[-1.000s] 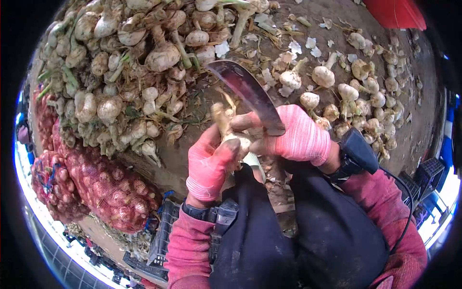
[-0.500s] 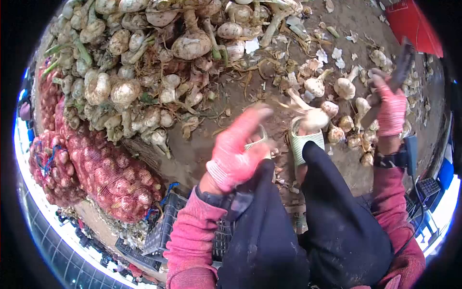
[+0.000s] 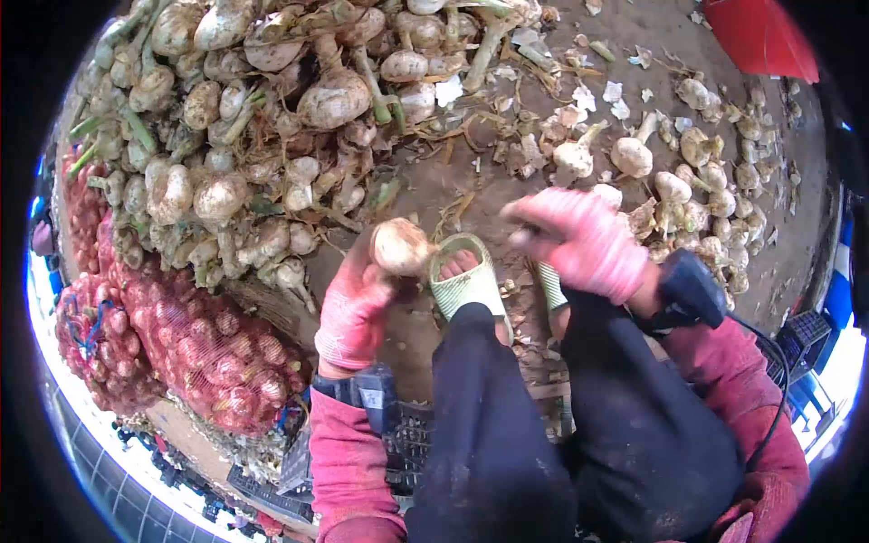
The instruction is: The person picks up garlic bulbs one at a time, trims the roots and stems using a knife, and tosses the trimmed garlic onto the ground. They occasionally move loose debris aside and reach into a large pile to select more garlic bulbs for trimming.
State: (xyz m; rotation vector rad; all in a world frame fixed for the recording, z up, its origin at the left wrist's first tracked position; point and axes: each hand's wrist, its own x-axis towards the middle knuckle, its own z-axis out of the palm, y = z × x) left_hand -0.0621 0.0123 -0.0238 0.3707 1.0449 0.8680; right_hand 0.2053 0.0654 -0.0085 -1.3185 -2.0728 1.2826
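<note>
My left hand [image 3: 355, 303], in a pink-and-white glove, is closed around a garlic bulb [image 3: 400, 246]; the bulb's root side faces right. My right hand [image 3: 584, 242], gloved the same way, is over my right foot with its fingers curled. A dark piece of the knife [image 3: 534, 241] shows between those fingers; its blade is hard to make out here. To the left is a large heap of garlic [image 3: 222, 195] with stalks on. Trimmed bulbs [image 3: 674, 187] lie scattered on the ground beyond my right hand.
Filled red mesh sacks [image 3: 213, 335] stand at the left. A black crate [image 3: 412, 443] is beside my left leg, and a red container [image 3: 760, 41] is at the far right. Dry skins and stalk scraps [image 3: 543, 63] litter the ground. My sandals [image 3: 466, 281] are between my hands.
My left hand was open and blurred; it has moved left and now holds a bulb. My right hand has come inward from the far right with the knife. A loose bulb near my foot has gone.
</note>
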